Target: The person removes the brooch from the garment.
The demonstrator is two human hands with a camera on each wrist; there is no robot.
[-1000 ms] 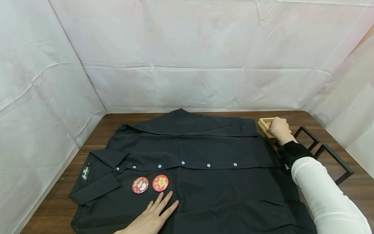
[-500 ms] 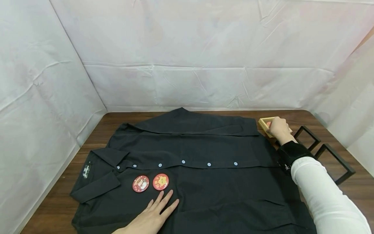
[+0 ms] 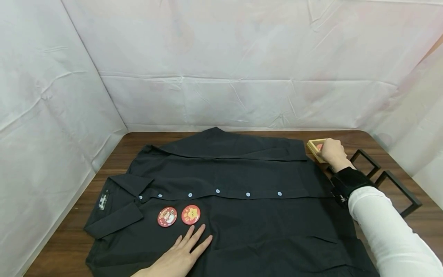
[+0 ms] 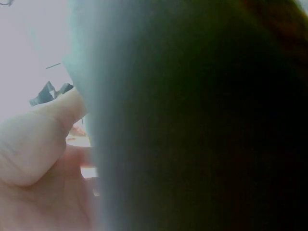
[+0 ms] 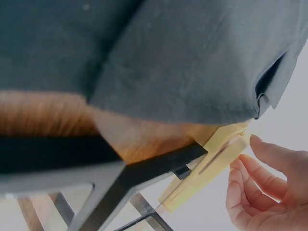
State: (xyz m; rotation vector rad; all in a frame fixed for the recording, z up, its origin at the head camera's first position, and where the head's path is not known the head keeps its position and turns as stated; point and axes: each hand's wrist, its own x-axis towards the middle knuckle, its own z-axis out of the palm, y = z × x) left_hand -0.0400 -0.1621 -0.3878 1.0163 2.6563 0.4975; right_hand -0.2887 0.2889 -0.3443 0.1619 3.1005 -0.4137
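Observation:
A black button-up shirt (image 3: pixel 256 223) lies spread on the wooden table, its collar at the left. Two round red badges sit on it: one with a white cartoon figure (image 3: pixel 167 217), one with a yellow star (image 3: pixel 190 214). My left hand (image 3: pixel 174 257) rests on the cloth just below them, fingers spread; dark blur covers most of the left wrist view. My right hand (image 3: pixel 333 151) is at a shallow yellow tray (image 3: pixel 315 157) beyond the shirt's right edge, fingers bent. A reddish round piece (image 3: pixel 319 146) shows inside the tray. What the right fingertips touch is hidden.
A black metal frame (image 3: pixel 404 187) stands near the right table edge, beside my right forearm. White cloth walls (image 3: pixel 221 104) rise behind the table and at both sides. Brown wood (image 3: pixel 159 139) shows around the shirt.
The head view has shifted slightly. Both hands stay in nearly the same places, the left on the shirt and the right at the yellow tray.

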